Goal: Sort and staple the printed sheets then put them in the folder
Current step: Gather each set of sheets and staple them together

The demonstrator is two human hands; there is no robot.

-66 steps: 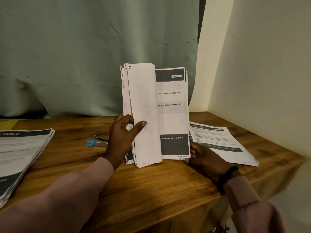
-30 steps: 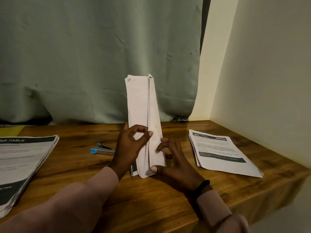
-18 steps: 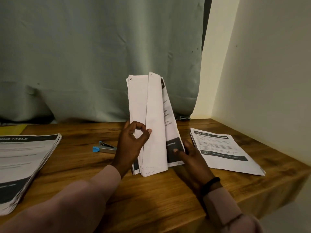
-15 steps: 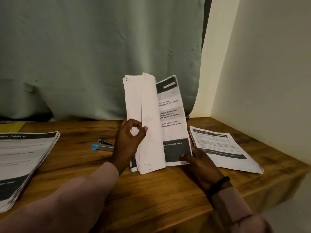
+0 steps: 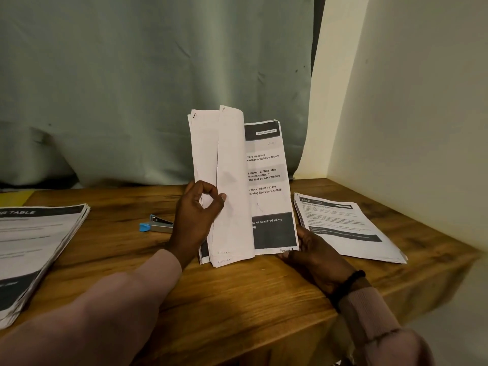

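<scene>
Scene: a person sits at a wooden tabletop point(image 5: 237, 299) and holds a bundle of printed sheets point(image 5: 237, 186) upright near the middle of its far edge, the bottom edges resting on the wood.

Step in hand: judged to be sorting, leafing through the bundle to check page order.

Doing it well: keep the bottom edges on the wood so the sheets stay square; let one leaf go at a time; read the handwritten page mark at the bottom corner before turning on (the mark is too small to read here).

Left hand point(image 5: 196, 220): its fingers are curled round the turned-back leaves on the bundle's left side, the thumb and forefinger meeting in a ring on the blank backs.

Right hand point(image 5: 311, 249): it props the bottom right corner of the open printed page; most of its fingers are hidden behind the paper, so how far they are curled I cannot tell.

Stapler point(image 5: 155, 225): blue-tipped and untouched, it lies flat just left of the left hand.

Other piles: one stack of sheets point(image 5: 37, 247) lies at the tabletop's left edge, and a thinner pile point(image 5: 346, 228) lies near the right edge by the wall.

Folder: a yellow sliver point(image 5: 15, 196) shows at the far left corner; whether it is the folder I cannot tell.
</scene>
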